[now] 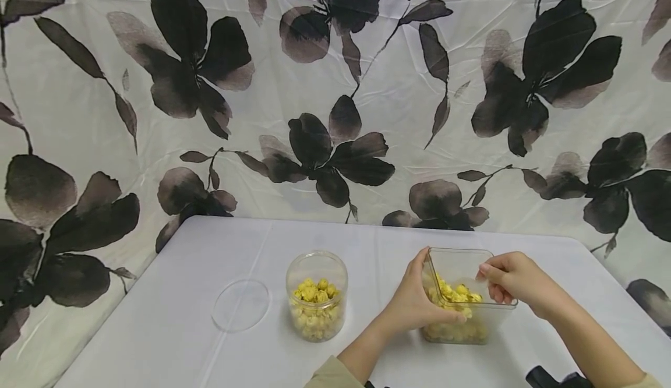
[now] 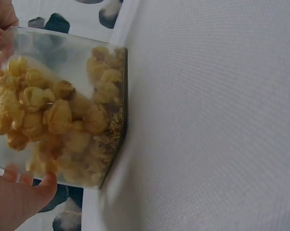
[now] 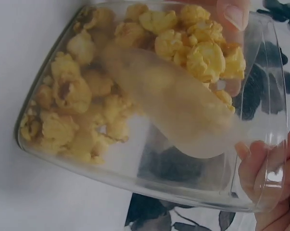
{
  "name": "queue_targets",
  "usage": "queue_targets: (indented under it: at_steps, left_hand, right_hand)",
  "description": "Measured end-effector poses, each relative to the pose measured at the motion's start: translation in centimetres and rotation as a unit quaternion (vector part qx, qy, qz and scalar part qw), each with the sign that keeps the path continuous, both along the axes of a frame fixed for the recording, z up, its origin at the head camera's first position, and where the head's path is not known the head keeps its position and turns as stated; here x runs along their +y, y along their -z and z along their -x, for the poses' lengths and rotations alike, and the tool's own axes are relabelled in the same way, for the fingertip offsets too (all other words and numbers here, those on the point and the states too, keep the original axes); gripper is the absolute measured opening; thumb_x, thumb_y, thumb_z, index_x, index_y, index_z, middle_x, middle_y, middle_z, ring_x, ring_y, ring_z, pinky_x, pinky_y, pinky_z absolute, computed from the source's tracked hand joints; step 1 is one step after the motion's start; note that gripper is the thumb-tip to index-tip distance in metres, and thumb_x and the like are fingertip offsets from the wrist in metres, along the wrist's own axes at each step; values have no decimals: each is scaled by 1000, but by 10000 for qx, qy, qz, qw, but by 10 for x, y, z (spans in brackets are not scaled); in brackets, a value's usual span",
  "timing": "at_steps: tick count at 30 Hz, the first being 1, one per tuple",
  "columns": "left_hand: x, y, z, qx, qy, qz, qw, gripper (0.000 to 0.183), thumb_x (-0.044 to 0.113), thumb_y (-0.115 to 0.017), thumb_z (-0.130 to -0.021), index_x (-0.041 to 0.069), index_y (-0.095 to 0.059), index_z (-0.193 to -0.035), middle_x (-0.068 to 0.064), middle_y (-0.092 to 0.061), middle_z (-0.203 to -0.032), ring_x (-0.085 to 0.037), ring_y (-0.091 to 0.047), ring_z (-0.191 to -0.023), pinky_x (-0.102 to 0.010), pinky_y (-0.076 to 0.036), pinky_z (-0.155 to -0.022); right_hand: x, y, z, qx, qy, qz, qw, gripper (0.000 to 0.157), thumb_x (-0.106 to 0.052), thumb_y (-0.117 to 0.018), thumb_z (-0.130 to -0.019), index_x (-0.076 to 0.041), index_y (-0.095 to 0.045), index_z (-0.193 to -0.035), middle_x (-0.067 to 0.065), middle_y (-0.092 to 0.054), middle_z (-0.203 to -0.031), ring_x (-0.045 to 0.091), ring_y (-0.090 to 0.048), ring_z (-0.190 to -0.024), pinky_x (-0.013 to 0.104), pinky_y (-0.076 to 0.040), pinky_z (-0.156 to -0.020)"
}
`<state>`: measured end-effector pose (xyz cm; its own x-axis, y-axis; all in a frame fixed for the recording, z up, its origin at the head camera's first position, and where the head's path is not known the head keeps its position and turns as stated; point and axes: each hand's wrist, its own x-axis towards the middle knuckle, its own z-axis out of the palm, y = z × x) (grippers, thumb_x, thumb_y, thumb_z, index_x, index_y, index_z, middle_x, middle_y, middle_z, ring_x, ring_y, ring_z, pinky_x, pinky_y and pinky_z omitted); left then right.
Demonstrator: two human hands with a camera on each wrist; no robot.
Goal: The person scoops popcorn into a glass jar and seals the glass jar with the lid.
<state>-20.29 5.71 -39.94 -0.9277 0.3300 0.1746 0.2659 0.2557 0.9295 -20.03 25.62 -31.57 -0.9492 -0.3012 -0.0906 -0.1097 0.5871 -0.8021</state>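
A clear rectangular container point(image 1: 495, 324) with yellow popcorn point(image 1: 456, 293) in it stands on the table. My left hand point(image 1: 411, 302) grips its left side, with the thumb along the front wall. At the opening on the right, my right hand point(image 1: 516, 280) has its fingers curled just inside the rim. In the right wrist view, a frosted translucent scoop point(image 3: 183, 115) slants down among the popcorn, and the right fingers point(image 3: 253, 163) pinch its upper end. Popcorn lies against the scoop's blade.
To the left, a round clear jar point(image 1: 314, 265) without a lid is about half full of popcorn. A clear round lid point(image 1: 213, 315) lies flat left of it. A black object point(image 1: 542, 376) shows at the table's front edge. Behind the white table point(image 1: 157, 324) hangs a flowered cloth point(image 1: 325, 85).
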Motion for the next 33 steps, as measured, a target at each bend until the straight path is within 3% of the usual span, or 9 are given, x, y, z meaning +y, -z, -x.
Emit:
queue_targets:
  at_steps: [12,23,33]
  left_hand:
    - [0,-1,0,-17,57,-68,10000,116,30,-90,-57,30,-16,-147,5,-29,-143,-14,-30,-130,-40,-31,-104]
    - [1,-1,0,-2,81,-51,10000,118,31,-90,-57,29,-15,-148,4,-28,-144,-15,-30,-131,-40,-31,-104]
    - [-1,0,2,13,92,-128,9999,118,27,-90,-58,27,-14,-148,2,-27,-145,-14,-30,-131,-38,-29,-105]
  right_hand:
    - [10,-3,7,-352,-442,320,9979,32,-10,-42,-99,17,-57,-97,3,-52,-60,5,-45,-48,19,-42,-45]
    - [17,0,6,-477,-462,683,9954,32,-8,-38,-100,19,-55,-99,0,-53,-63,4,-49,-53,17,-42,-47]
    - [11,0,10,-484,-349,669,9960,32,-7,-38,-100,20,-55,-101,0,-55,-63,4,-48,-52,16,-41,-47]
